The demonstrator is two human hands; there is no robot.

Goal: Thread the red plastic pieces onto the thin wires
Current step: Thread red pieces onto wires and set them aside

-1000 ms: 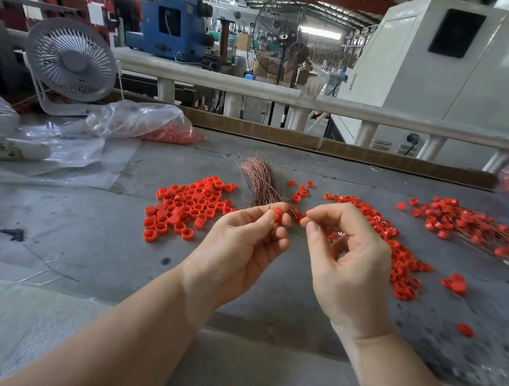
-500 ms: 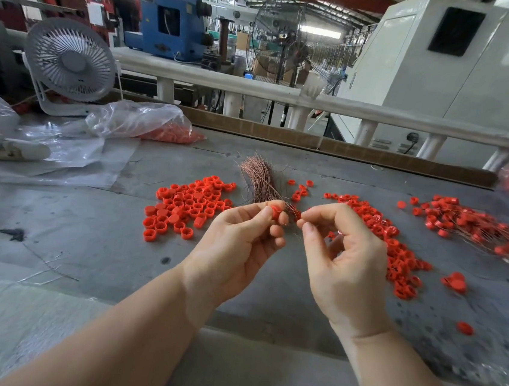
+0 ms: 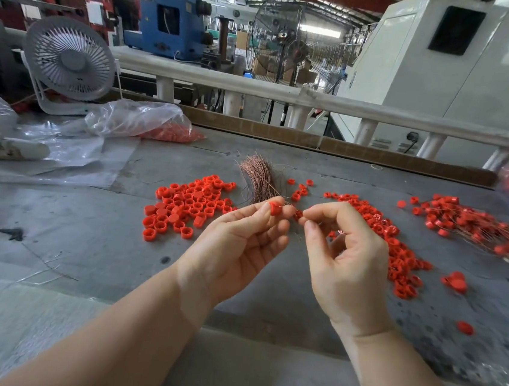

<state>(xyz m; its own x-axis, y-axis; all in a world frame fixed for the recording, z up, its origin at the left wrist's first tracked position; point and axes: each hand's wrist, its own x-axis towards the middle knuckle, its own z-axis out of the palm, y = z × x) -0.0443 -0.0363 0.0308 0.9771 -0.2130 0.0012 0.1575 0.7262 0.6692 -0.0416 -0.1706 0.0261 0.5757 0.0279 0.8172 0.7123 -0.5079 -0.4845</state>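
Since the earlier frame, hands rose slightly. Left hand (image 3: 235,241) pinched 1 red piece (image 3: 275,208) above the table (image 3: 85,238); right hand (image 3: 344,252) pinched a wire, barely visible. Threading underway, likely; next: guide wire tip through piece. Wires (image 3: 261,177) bundled behind.

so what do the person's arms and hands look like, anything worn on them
Nothing worn that shows: the left hand and the right hand are bare, with no gloves, rings or wristbands in view. Both forearms are bare to the bottom edge of the frame, no sleeves showing. Fingernails are short and unpainted.
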